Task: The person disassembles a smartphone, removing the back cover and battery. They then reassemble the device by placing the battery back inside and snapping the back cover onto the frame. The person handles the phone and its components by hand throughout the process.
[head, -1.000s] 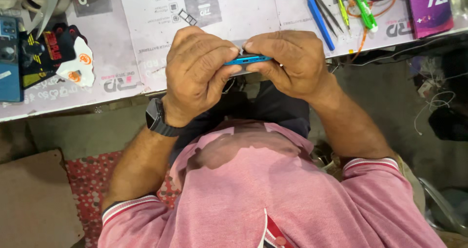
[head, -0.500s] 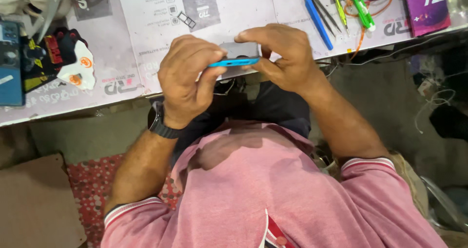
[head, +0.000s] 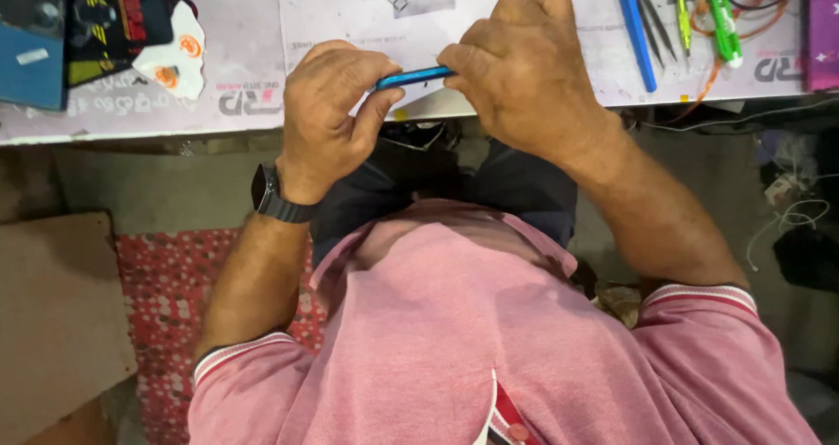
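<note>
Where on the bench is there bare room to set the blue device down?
Barest: the paper-covered bench between the black-and-red gadget and the left hand. Another patch lies between the right hand and the blue flat tool. The far right is crowded with tweezers and a green cutter.

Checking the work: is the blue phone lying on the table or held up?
Held up: blue phone spans left hand and right hand, edge-on.

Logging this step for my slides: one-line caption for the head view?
Both hands, left hand and right hand, hold a slim blue phone edge-on above the paper-covered workbench.
</note>
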